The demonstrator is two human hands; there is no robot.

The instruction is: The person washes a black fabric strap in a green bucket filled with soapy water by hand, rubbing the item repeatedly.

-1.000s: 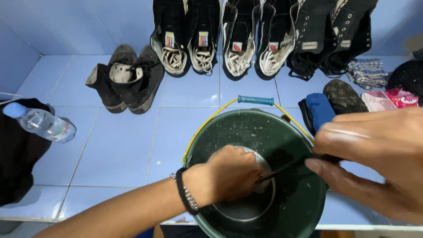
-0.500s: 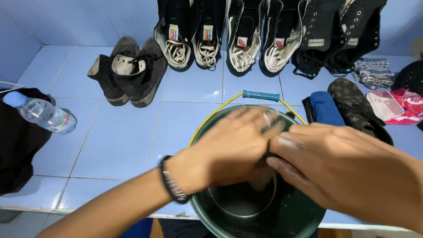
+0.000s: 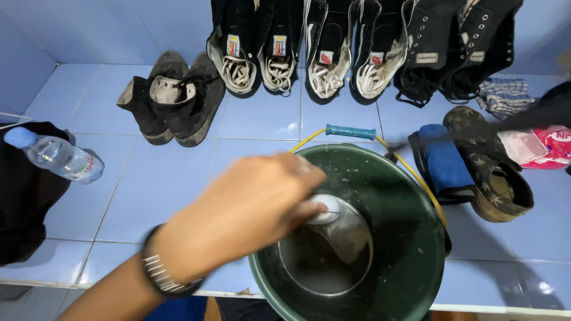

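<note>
Item in hand: pale shoe (image 3: 339, 229), toe-up inside the green bucket (image 3: 410, 249), w/ murky water at the bottom. Its lower part is dipped, the rest is out.
Left hand: your left hand (image 3: 250, 211) is closed around the shoe's top end at the near-left rim; blurred, so exact finger placement is unclear.
Right hand: out of view, can't tell what it holds.
Progress (judged): this shoe looks mid-wash, wet but not out of the bucket yet; no brush visible now.
Bucket: near centre on the blue tile ledge (image 3: 172, 178); yellow handle w/ blue grip (image 3: 350, 131) lies on the far rim.
Left over: black pair (image 3: 172, 98) far left, and a row of shoes (image 3: 333, 47) along the far wall all look dry, i.e. not done.
Right side: camo shoe (image 3: 493, 166) just beside a blue shoe (image 3: 443, 160).
Left edge: water bottle (image 3: 56, 156) lying on its side.
</note>
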